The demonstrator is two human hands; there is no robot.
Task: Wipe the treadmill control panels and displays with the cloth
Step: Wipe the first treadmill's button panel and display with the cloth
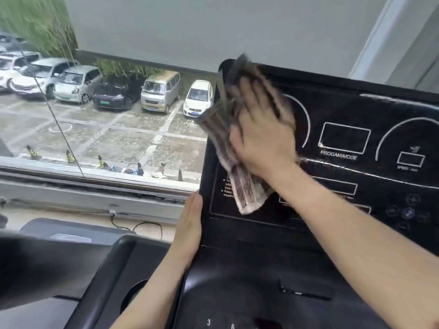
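- Cloth point(244, 191) lies spread over the left part of the control panel point(344, 103); it is striped and blurred.
- Right hand point(263, 134) presses it flat, fingers straight and spread — likely for broad wiping contact.
- Left hand point(188, 224), flat and holding nothing, touches the panel's left edge — probably bracing it.
- Panel glossy black, tilted. Window point(102, 129) behind shows parked cars; blind point(213, 27) partly lowered.

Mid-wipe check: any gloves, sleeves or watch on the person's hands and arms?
No. The left hand and right hand are gloveless, both forearms bare to the frame edge, no sleeve, no watch or band at either wrist. Blur hides any ring on the right hand.
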